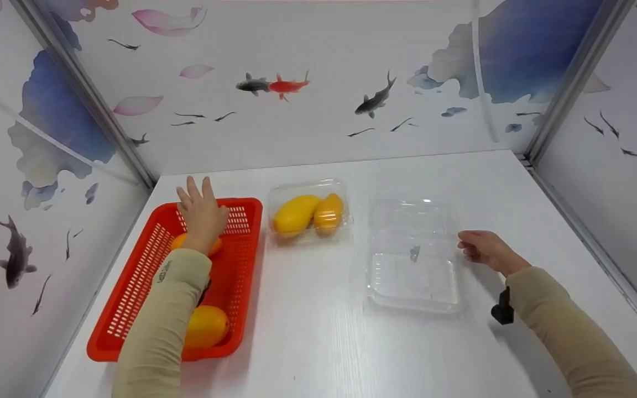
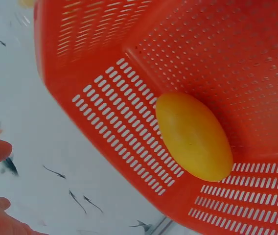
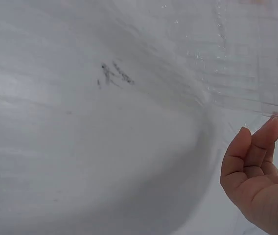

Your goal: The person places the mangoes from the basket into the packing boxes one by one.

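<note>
My left hand (image 1: 204, 218) is spread above the far end of a red plastic basket (image 1: 256, 249), its fingers extended and holding nothing. Under it, partly hidden by hand and wrist, a mango (image 2: 193, 137) leans against the basket's slotted wall. Another yellow-orange mango (image 1: 208, 326) lies at the near end, partly behind the sleeve. On the right, an opened clear plastic clamshell box (image 1: 413, 279) rests on the table with nothing inside. My right hand (image 1: 487, 251) pinches its right edge between thumb and fingers; in the right wrist view the thumb is mostly cut off.
Between basket and opened box, toward the back, a closed clear box (image 1: 346, 235) holds two mangoes (image 1: 296, 215). The white table (image 1: 318, 331) is bounded by printed panels (image 1: 318, 132) at the back and both sides.
</note>
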`<control>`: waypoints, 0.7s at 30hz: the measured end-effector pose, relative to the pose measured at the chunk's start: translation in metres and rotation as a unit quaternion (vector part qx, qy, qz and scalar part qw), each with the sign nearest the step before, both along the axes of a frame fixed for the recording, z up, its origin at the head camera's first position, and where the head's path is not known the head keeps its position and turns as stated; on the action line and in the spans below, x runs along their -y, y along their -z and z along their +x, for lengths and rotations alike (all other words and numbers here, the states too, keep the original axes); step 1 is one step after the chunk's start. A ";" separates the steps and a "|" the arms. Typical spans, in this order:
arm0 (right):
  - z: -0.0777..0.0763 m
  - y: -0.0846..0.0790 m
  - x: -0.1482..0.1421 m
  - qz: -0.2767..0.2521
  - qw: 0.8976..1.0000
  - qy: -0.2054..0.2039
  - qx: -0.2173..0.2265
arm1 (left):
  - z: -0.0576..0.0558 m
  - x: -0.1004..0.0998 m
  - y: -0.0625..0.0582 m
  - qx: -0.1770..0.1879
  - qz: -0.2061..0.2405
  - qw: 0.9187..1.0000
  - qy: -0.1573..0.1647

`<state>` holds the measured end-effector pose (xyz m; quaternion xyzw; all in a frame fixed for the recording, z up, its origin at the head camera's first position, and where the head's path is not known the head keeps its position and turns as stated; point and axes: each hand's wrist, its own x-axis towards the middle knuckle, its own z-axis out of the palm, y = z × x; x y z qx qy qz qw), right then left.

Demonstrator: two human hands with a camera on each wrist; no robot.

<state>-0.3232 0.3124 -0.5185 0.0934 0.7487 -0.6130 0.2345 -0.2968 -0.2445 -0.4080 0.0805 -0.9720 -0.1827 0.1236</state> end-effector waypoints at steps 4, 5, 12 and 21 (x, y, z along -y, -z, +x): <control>0.002 0.002 0.004 0.014 1.000 -0.008 -0.005 | 0.005 0.011 0.006 0.019 0.009 1.000 -0.012; 0.003 0.002 0.005 0.019 1.000 -0.008 -0.004 | 0.006 0.014 0.007 0.025 0.009 1.000 -0.015; 0.006 0.008 0.011 0.029 0.999 -0.012 -0.011 | 0.010 0.028 0.014 0.059 0.012 0.998 -0.021; 0.011 0.012 0.012 -0.027 0.995 -0.015 -0.090 | 0.015 0.042 0.016 0.108 0.049 0.992 -0.042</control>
